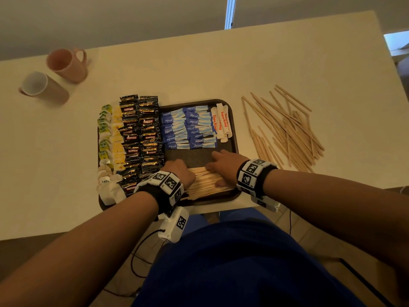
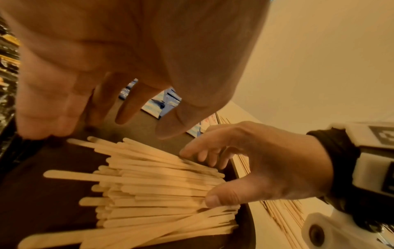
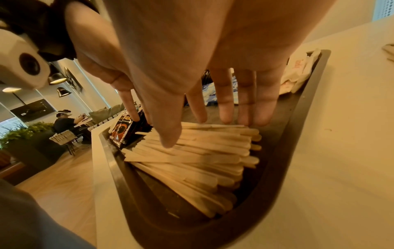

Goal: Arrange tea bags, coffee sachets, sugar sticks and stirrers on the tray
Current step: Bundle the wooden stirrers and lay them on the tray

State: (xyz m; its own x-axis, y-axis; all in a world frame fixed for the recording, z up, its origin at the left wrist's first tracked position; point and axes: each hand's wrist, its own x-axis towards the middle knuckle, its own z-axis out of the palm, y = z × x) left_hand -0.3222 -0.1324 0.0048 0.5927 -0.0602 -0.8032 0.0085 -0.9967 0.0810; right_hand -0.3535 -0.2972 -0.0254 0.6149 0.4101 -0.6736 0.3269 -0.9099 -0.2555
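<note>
Head view. Tray (image 1: 234,129): tea bags (image 1: 108,138), coffee sachets (image 1: 141,138) and sugar sticks (image 1: 190,127) fill it from 9 to 1 o'clock. Stirrer bundle (image 1: 205,180) at the tray's 5 o'clock, long axis left-right. Left hand (image 1: 179,171) at its 9 o'clock end, right hand (image 1: 225,165) at its 3 o'clock end. Loose stirrers (image 1: 285,129) on the table (image 1: 287,63) lie at 3 o'clock off the tray, nearer the right hand; probably next.

Left wrist view. Left fingers relaxed, spread, holding nothing.

Right wrist view. Right fingers straight, tips against the bundle's far edge, thumb on top.
</note>
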